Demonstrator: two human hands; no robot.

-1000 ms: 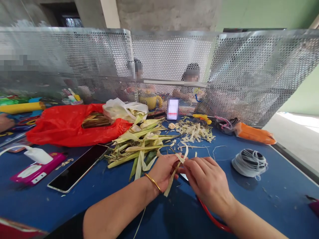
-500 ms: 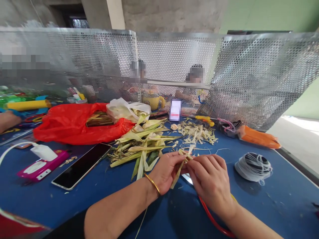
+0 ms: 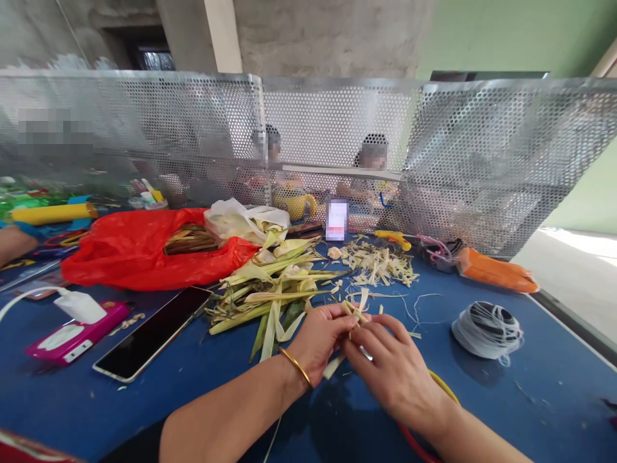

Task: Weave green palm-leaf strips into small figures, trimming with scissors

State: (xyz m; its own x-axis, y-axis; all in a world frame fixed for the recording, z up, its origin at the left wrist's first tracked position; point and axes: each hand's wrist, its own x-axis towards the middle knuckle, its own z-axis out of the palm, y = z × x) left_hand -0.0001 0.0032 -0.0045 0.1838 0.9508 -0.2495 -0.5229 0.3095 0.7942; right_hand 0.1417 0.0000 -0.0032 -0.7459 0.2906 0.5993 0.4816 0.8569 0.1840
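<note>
Dried corn husk strips are pinched between my two hands at the middle of the table. The fingers of my left hand, with a gold bangle at the wrist, are closed on them from the left. From the other side my right hand is closed on the same strips, its fingertips touching the left ones. One pale husk end hangs below the hands. Under my right hand show a red and yellow handle and a glint of metal, probably scissors, mostly hidden. A heap of long husks lies just left of the hands.
Husk scraps lie beyond my hands. A spool of pale thread and an orange packet are at right. Leftward are a phone, a pink power strip and a red bag. A perforated metal screen stands behind.
The fingers of my right hand have shifted slightly left and down over the husk. The piece between the hands now lies at a different angle. The view has tilted a little upward.
</note>
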